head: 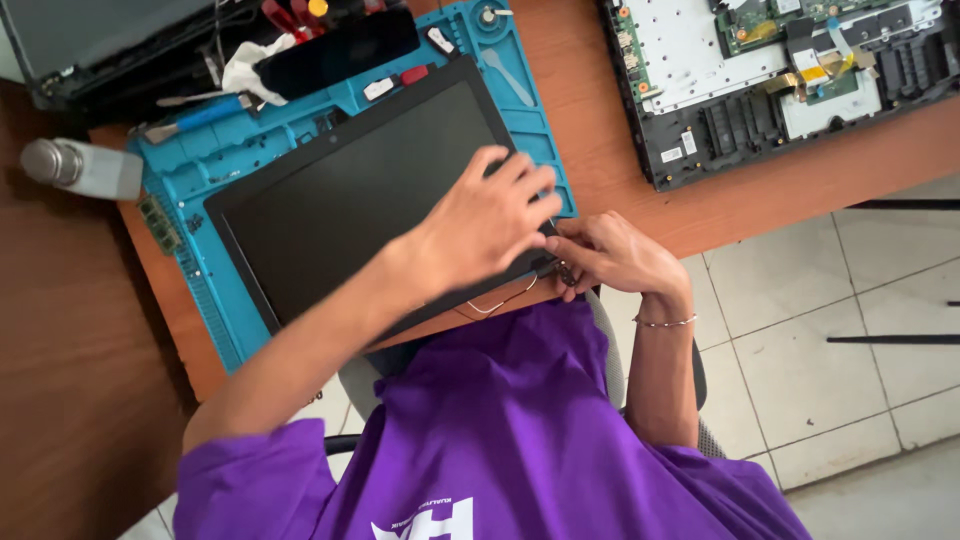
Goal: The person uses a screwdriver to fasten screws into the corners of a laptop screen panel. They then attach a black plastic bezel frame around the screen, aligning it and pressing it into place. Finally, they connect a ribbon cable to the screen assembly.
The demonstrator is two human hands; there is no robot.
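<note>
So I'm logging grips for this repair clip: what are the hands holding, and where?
The left hand presses flat on the screen panel near its corner. The right hand pinches the small hinge and cable end at that corner.

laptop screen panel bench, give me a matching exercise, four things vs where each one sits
1 screen panel
2 opened laptop base
3 left hand
4 right hand

a at the panel's near corner, by thin wires
b flat on the panel's corner
c on the blue mat
d far right of the wooden table

Pairs: 1-c, 2-d, 3-b, 4-a
</note>
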